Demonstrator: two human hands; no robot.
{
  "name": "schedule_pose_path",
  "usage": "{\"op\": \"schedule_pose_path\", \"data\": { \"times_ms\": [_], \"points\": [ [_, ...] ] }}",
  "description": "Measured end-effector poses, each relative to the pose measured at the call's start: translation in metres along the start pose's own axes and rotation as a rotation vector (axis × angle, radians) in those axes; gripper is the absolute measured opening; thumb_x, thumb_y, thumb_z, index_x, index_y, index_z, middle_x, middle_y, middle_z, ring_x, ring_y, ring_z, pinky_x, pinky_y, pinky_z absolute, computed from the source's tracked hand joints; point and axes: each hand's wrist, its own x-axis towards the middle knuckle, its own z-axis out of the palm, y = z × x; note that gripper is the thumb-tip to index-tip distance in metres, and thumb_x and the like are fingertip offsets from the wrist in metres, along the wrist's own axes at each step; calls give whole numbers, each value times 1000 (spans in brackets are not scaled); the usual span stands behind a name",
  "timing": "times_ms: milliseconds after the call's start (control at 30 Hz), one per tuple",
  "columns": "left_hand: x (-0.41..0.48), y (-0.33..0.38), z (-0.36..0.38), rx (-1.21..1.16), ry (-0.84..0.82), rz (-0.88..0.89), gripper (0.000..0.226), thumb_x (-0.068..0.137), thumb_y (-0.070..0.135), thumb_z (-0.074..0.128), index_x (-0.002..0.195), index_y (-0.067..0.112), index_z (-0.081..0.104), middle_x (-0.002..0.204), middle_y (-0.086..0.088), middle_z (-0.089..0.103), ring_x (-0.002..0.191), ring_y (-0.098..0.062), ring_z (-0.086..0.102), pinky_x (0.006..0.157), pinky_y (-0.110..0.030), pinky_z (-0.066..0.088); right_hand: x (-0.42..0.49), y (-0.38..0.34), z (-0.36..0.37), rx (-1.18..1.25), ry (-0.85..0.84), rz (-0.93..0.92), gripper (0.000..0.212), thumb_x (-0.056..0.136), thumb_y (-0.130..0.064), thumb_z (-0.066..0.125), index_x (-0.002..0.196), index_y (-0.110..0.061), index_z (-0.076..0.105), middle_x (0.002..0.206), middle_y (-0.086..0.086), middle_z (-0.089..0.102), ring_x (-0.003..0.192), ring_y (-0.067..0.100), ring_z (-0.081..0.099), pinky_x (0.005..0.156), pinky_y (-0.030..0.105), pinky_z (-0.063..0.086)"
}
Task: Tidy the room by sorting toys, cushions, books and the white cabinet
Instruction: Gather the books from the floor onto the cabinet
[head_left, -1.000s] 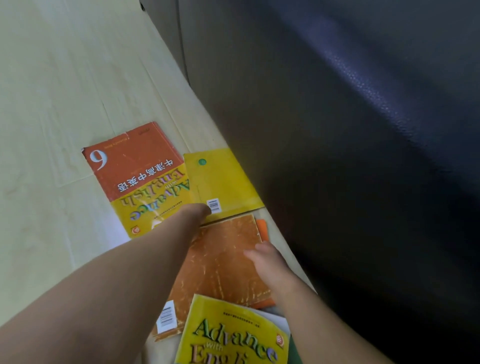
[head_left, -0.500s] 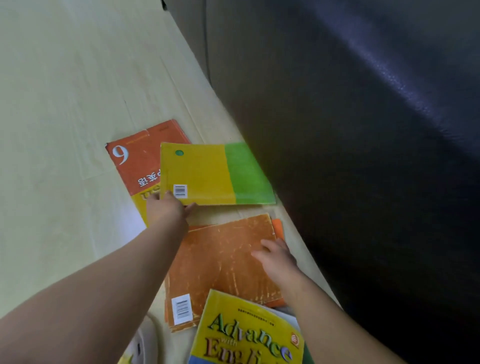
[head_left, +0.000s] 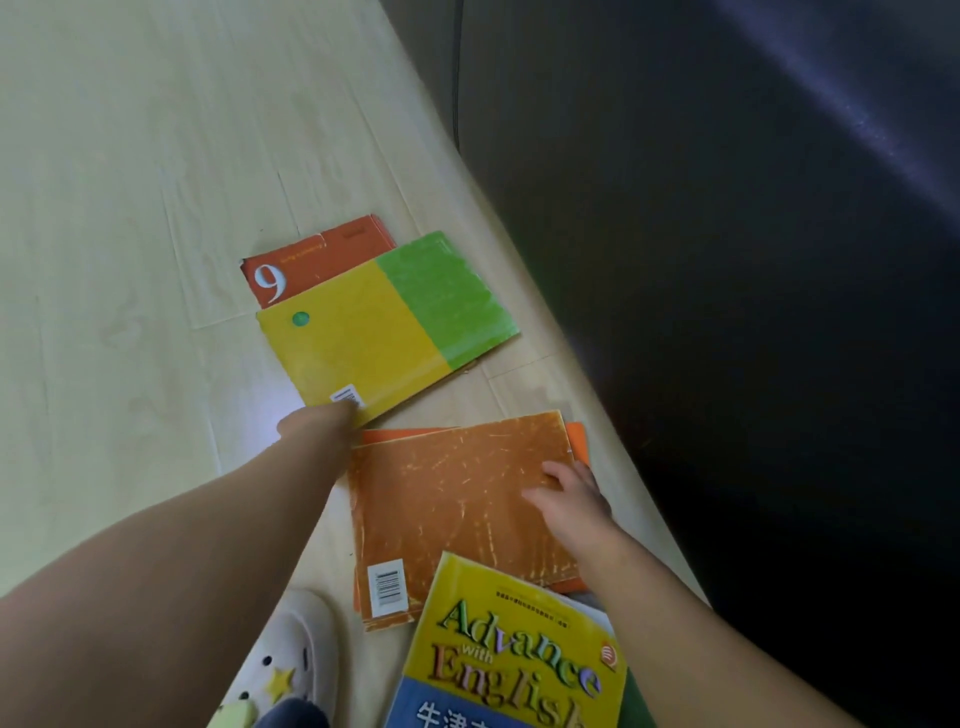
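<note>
Several books lie on the pale wooden floor (head_left: 130, 208). My left hand (head_left: 317, 428) grips the near corner of a yellow and green book (head_left: 384, 327), by its barcode; the fingers are hidden under the corner. That book lies over a red book (head_left: 311, 260) marked with a white 6, and only the red book's far edge shows. My right hand (head_left: 571, 499) rests with relaxed fingers on a worn orange book (head_left: 457, 499), which sits on another orange one. A yellow "Advance with English" book (head_left: 514, 649) overlaps the orange book's near edge.
A dark leather sofa (head_left: 727, 312) fills the right side, its base running along the books. A white clog with a star charm (head_left: 291, 660) stands at the bottom, left of the books. Bare floor spreads to the left and beyond.
My left hand has pulled the yellow and green book leftward and laid it over the red book. The right hand has stayed on the orange book. The camera has moved closer.
</note>
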Motion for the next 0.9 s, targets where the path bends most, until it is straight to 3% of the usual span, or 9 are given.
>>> {"op": "schedule_pose_path", "data": {
  "times_ms": [200,267,367,467,533,633,800,867,900],
  "points": [
    [-4,6,10,-63,-106,-48,50,81,41,70,120,14,53,115,-2,57,91,-21,58,71,-27,40,2,0,2,-2,13,9,48,92,-30,55,138,-28,40,156,-7,14,142,24,19,114,43,26],
    [-13,10,12,-95,-129,-38,42,86,37,66,120,17,54,108,0,54,77,-17,55,63,-23,38,2,0,1,-3,13,8,48,92,-30,55,138,-28,41,156,-7,13,142,23,18,114,42,26],
    [-18,18,12,-174,-117,-5,44,86,25,66,126,11,52,106,-3,52,86,-21,54,64,-26,38,2,0,0,31,5,16,48,93,-29,55,139,-28,41,156,-8,10,143,22,16,113,42,25],
    [-21,27,9,-341,-199,-57,25,83,18,67,106,14,57,85,-1,55,67,-14,53,51,-24,43,1,0,0,81,10,14,46,92,-28,55,137,-24,45,156,-6,14,141,22,21,114,42,26],
    [-22,32,8,-478,-248,-108,11,84,12,65,88,13,55,80,-1,54,65,-12,54,49,-21,47,-1,1,-2,128,14,21,44,93,-26,54,136,-21,46,152,-3,23,137,22,29,110,40,29],
    [-27,33,4,-551,-281,-133,16,82,7,69,80,13,54,80,-1,57,62,-10,56,40,-19,46,-8,-2,-3,332,49,78,43,94,-21,53,136,-21,45,142,3,42,126,24,44,98,35,39],
    [-64,19,6,-401,-239,201,26,85,-1,63,75,14,45,76,-4,53,65,-15,52,55,-28,48,-21,-4,-6,637,343,77,32,92,-20,55,123,-26,54,114,4,59,94,22,61,78,39,53],
    [-81,4,1,-380,-278,262,24,85,-1,62,76,15,47,76,-4,56,64,-15,54,53,-26,47,-26,-5,-6,725,287,84,23,94,-21,53,116,-25,56,108,1,59,88,17,58,68,32,48],
    [-85,-3,-3,-377,-308,269,22,85,-1,62,78,15,50,77,-4,58,64,-16,56,51,-24,49,-27,-5,-5,797,227,104,22,94,-23,52,116,-25,56,112,1,58,91,17,58,70,31,46]
  ]
}}
